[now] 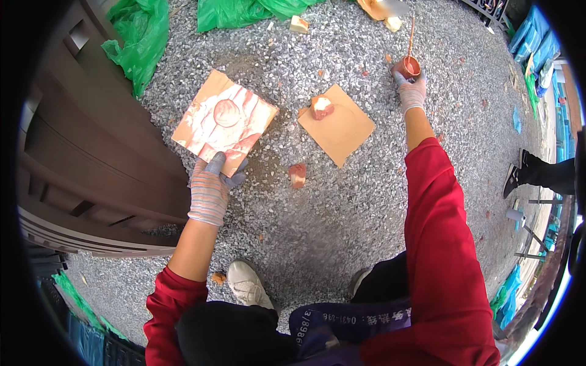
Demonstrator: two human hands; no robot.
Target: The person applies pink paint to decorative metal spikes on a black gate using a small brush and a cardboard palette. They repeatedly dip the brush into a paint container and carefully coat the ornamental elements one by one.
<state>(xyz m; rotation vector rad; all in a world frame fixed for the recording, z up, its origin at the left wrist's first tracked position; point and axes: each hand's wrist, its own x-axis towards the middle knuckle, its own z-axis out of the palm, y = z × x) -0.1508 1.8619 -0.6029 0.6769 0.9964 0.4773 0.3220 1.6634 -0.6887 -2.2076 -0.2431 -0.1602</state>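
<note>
Holding the painted board (201, 122) up over the gravel (317, 226), the left hand (209, 194) pinches its near corner, thumb on the painted face, the other fingers mostly hidden beneath. The board looks nearly square, with no clear long axis; one corner points away from the person, the gripped one back toward them. A circle sits near the middle of its whitish, red-streaked face.

Off to the right, the right hand (411, 94) has its fingers curled around a reddish-brown cup (401, 66), their far parts out of sight. A thin stick (411, 35) points up out of the cup, away from the person; its lower end is hidden inside.

Between the hands, a plain board (345, 137) lies on the gravel, a stained block (322, 108) near its left corner. Another block (297, 175) lies nearer the person. The green sheeting (229, 15) is cut off above.
</note>
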